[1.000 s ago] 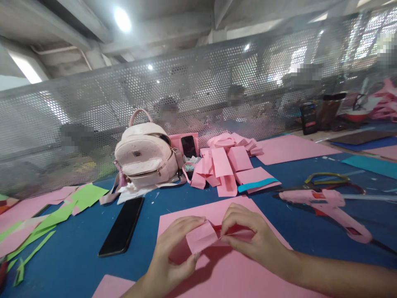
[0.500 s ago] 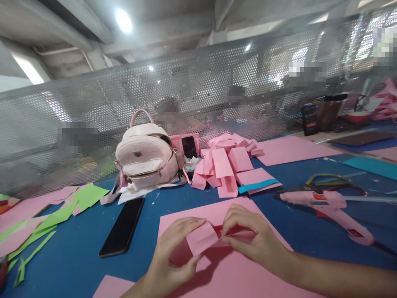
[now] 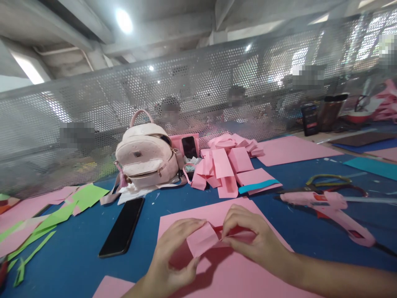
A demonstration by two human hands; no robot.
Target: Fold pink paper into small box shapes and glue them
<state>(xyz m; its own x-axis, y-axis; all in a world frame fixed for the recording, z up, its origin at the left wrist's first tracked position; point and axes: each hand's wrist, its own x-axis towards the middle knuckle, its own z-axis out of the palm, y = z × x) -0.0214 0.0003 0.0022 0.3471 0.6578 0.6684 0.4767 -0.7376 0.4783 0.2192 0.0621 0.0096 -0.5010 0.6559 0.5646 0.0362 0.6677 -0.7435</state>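
A folded piece of pink paper [image 3: 203,240] is held between both hands, low in the middle of the view. My left hand [image 3: 173,252] grips its left side, fingers along the top edge and thumb below. At the right end, my right hand [image 3: 248,236] pinches the paper between thumb and fingertips. Beneath both hands lies a large pink sheet [image 3: 235,269], partly shaded by them. To the right rests a pink glue gun [image 3: 328,203], with scissors [image 3: 328,181] just behind it.
A black phone [image 3: 122,227] lies left of the sheet. Behind stand a pale backpack [image 3: 145,153] and a pile of folded pink papers [image 3: 225,165]. Green paper scraps [image 3: 62,215] spread on the left. A perforated metal screen [image 3: 198,91] runs along the back of the blue table [image 3: 77,265].
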